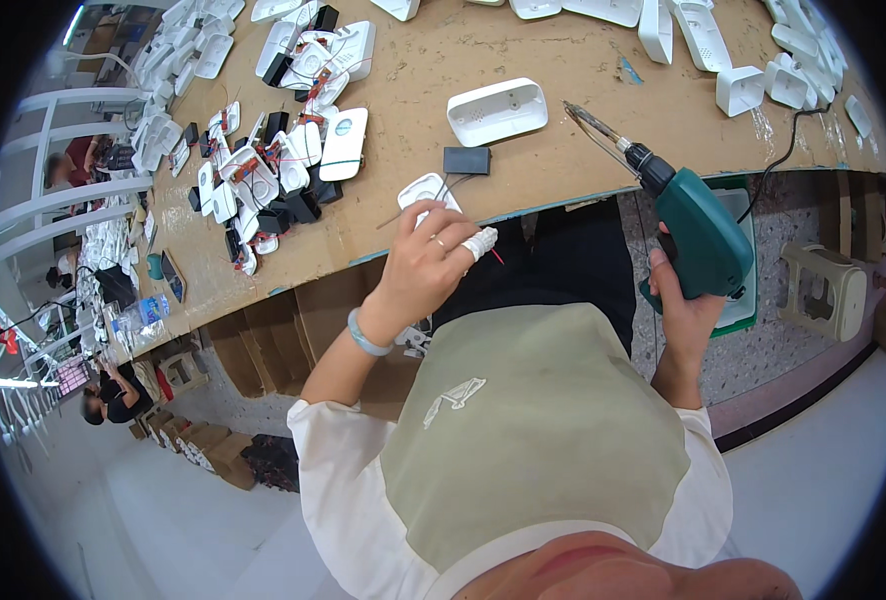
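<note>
My right hand (687,305) grips the handle of a green soldering gun (703,232), its metal tip and thin feed tube angled up over the table edge. My left hand (425,265), one digit wrapped in white tape, is closed at the table's front edge. A short red wire (498,257) sticks out beside the taped digit. Just beyond my left fingers lies a small white plastic cover (429,188), partly hidden by them. Thin dark wires run by it to a black rectangular box (466,161). An oblong white plastic shell (497,111), hollow side up, lies farther back.
White covers with black boxes and coloured wires (263,175) are heaped on the table's left. More white shells (703,40) line the far right. The tool's black cord (789,140) trails right. Below are a plastic stool (825,290) and a green-rimmed bin (738,318). People sit far left.
</note>
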Available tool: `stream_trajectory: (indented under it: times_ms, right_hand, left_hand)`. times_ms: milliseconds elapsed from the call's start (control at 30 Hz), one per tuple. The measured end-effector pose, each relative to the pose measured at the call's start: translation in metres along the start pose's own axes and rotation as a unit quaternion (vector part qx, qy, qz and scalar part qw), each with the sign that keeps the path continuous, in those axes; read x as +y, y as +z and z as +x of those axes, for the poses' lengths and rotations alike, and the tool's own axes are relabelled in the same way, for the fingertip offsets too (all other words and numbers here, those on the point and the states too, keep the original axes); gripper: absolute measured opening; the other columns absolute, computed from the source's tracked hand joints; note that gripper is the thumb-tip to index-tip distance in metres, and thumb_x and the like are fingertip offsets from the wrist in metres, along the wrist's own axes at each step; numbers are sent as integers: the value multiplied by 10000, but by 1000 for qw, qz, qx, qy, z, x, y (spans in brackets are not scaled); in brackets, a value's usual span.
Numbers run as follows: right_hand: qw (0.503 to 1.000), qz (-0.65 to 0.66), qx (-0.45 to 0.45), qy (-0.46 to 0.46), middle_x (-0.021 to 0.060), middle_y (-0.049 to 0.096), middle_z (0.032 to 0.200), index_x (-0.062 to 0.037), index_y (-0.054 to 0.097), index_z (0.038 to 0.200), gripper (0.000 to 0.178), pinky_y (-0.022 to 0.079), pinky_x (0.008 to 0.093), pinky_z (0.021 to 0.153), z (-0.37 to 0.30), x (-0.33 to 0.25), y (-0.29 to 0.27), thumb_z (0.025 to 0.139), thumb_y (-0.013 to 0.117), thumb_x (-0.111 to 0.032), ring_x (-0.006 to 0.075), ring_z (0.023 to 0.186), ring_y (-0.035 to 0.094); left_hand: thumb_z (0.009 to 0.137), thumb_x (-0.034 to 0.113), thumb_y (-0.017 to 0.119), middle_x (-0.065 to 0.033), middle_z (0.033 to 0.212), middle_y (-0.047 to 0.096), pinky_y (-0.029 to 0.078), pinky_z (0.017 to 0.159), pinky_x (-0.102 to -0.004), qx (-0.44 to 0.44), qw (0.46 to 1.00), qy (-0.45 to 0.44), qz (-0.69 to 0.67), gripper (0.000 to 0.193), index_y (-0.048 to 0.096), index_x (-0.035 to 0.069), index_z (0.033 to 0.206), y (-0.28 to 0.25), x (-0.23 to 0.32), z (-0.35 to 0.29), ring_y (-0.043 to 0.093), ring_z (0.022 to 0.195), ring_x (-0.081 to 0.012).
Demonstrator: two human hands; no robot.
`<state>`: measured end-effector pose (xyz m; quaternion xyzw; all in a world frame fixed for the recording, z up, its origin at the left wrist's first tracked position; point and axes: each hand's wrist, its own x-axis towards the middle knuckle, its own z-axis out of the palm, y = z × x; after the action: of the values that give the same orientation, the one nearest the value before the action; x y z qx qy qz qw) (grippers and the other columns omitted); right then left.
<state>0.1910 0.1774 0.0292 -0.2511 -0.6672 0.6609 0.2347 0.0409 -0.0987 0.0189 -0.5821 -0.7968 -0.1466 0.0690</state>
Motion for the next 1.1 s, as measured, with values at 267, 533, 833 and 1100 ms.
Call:
stream_trajectory:
  times_ms: [267, 533, 833, 1100]
  right_hand:
    - [1000, 5, -7, 26, 18, 640, 754, 13, 661, 1048, 200, 431, 213, 513, 3, -1, -1, 867, 741, -10, 60, 580, 557]
    - [999, -5, -32, 17, 8, 651, 756, 0, 675, 1024, 173, 437, 214, 525, 8, 4, 4, 866, 744, -15, 59, 590, 563]
    - [993, -109, -42, -19, 33, 698, 779, -6, 705, 917, 120, 478, 251, 590, 8, 22, -2, 840, 773, -68, 81, 642, 619]
    - [980, -130, -96, -118, 76, 684, 791, 8, 681, 938, 132, 490, 260, 611, 26, 20, 12, 823, 741, -17, 123, 647, 638]
  left_hand:
    - [978, 29, 625, -84, 1052, 713, 525, 693, -192, 441, 721, -472, -249, 189, 674, -28, 1152, -26, -33, -27, 641, 826, -85]
    - [768, 17, 696, -129, 983, 676, 509, 724, -415, 195, 900, -385, 58, 311, 735, 80, 1070, 8, 1, 36, 638, 829, -327]
    - [829, 97, 728, -103, 708, 662, 458, 598, -389, 196, 916, -349, 11, 129, 721, 52, 949, 47, 0, 97, 616, 615, -292]
    - [792, 101, 773, -66, 771, 674, 493, 621, -363, 188, 913, -363, 0, 96, 743, 64, 875, 38, -1, 108, 637, 654, -252]
